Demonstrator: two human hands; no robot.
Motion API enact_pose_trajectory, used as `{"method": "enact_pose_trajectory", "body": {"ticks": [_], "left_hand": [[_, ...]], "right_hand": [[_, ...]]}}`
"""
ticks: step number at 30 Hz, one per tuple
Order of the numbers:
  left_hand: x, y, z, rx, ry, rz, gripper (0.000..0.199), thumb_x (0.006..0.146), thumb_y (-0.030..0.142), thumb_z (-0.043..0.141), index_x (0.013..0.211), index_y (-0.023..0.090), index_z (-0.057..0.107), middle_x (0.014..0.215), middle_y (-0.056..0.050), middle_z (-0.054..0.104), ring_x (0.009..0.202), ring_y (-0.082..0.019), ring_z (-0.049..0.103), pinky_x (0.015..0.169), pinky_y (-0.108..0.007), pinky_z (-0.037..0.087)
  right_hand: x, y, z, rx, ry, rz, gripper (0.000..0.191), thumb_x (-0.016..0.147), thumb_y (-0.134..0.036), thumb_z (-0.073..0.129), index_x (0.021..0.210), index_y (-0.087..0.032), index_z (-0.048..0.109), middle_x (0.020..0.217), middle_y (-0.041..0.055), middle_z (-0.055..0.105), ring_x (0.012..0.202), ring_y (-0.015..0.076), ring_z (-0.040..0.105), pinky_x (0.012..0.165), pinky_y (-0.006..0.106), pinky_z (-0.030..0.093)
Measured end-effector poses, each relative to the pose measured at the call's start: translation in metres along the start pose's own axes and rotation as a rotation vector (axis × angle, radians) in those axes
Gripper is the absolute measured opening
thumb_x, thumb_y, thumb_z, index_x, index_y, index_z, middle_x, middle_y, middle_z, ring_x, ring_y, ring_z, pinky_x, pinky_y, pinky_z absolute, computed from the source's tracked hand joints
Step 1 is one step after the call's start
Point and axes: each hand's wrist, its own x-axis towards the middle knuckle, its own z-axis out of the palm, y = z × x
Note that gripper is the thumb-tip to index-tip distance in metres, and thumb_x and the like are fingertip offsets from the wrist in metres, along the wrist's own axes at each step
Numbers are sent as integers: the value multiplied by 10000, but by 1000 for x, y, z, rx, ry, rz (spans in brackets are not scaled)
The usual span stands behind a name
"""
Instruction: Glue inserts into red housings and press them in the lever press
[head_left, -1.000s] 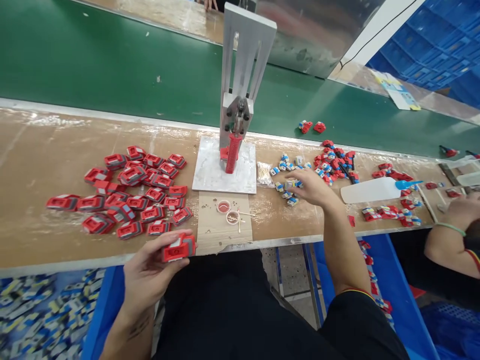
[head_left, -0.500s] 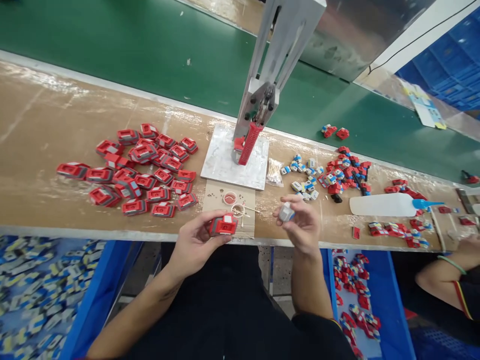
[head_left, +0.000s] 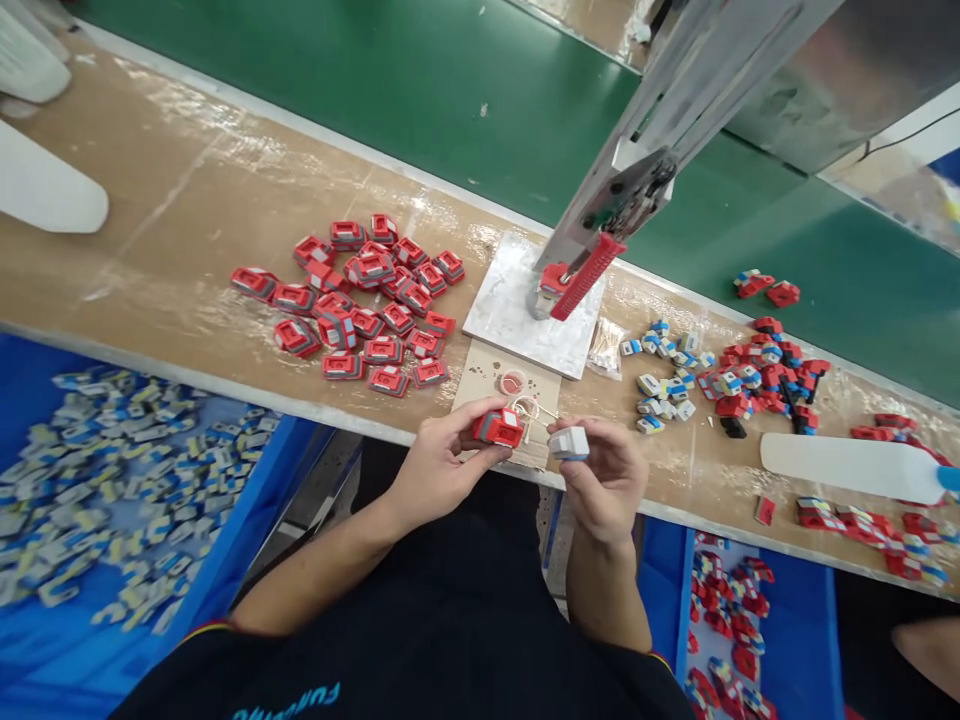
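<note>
My left hand [head_left: 441, 462] pinches a red plastic toy-vehicle part [head_left: 498, 428] with a recess on its upper face. Close by on the right, my right hand [head_left: 609, 478] grips a small white-and-grey plastic part [head_left: 568, 443] between thumb and fingers. The two parts are apart, with a narrow gap between them. Just beyond them, a small round dish of reddish stuff [head_left: 513, 382] and a white ring-shaped lid [head_left: 527, 406] with cotton swabs lie on a cardboard piece [head_left: 474, 375].
A hand press [head_left: 592, 270] on a metal plate [head_left: 499, 310] stands ahead. Red parts [head_left: 371, 268] pile up left; small white-blue parts [head_left: 664, 398] and a white bottle [head_left: 847, 468] lie right. Blue bins [head_left: 281, 440] flank me. A co-worker's arm [head_left: 930, 655] shows at right.
The view has swung left, so the bench appears farther right. My hands have come closer together, and the white-and-grey part is now near the red one, turned differently.
</note>
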Motion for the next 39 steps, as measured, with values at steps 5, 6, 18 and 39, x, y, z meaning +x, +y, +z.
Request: {"method": "enact_pose_trajectory", "body": {"ticks": [5,6,18,39], "left_hand": [[-2,1,-1,96,20,42,399,913,285,799,1298,182,776,1155,-89,866,961,-247,859,896,-325,726],[-2,1,-1,117,24,55,392,919,279,786,1298,180,776,1144,-87,867,951,-241,859,900,-318,724],[-4,-16,5,559,278,528,312,976,113,729,1269,222,736,1213,-70,863,1082,-223,854,996,-301,699],[-6,-32,-7,30,18,628,652,899,266,904,1503,254,657,1438,-162,764,1318,-283,759,1111,-339,643]], "right_hand": [[3,-5,13,-218,-32,-182,375,950,-197,783,1264,-398,744,1085,45,815,982,264,821,825,446,706],[3,-6,15,-300,-66,-250,435,935,-154,785,1283,-414,748,1075,38,819,976,263,816,836,454,702],[-15,2,28,-22,73,143,250,960,-494,773,1144,-324,763,1056,65,693,836,217,710,685,355,628],[-12,8,26,16,-105,134,591,907,-739,746,1338,-335,743,1175,90,721,938,236,717,779,387,637]]}}
